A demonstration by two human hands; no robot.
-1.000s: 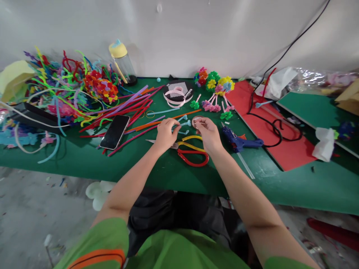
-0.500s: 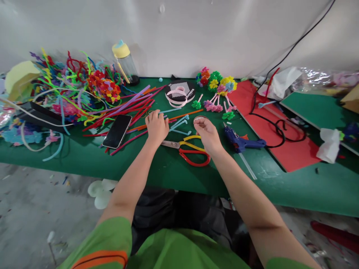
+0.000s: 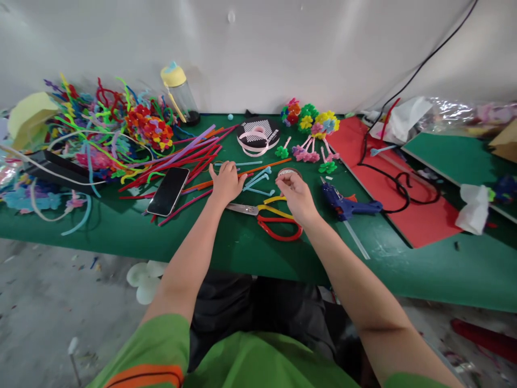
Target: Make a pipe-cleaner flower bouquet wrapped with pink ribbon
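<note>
My left hand [image 3: 226,184] lies palm down over the ends of several pipe cleaners, its fingers apart. Beside it are light blue pipe cleaners [image 3: 259,180] with curled tips and an orange pipe cleaner [image 3: 266,166]. My right hand [image 3: 299,198] is closed in a pinch; whatever its fingertips hold is hidden. Just behind those fingertips sits a small round disc-like thing [image 3: 291,171], partly covered by the hand. Between my hands, scissors with red and yellow handles [image 3: 279,228] rest on the green table [image 3: 242,253], blades pointing left.
A phone [image 3: 168,190] lies left, near a pile of pipe cleaners [image 3: 100,129] and a bottle [image 3: 180,96]. Behind are a ribbon spool [image 3: 258,134] and fuzzy flowers [image 3: 315,121]. At right, a blue glue gun [image 3: 347,202] lies beside a red board [image 3: 420,215] with a black cord.
My left hand's fingers have spread a little and shifted slightly, showing more of the scissor blades. My right hand stays pinched, with slightly more of the round thing showing.
</note>
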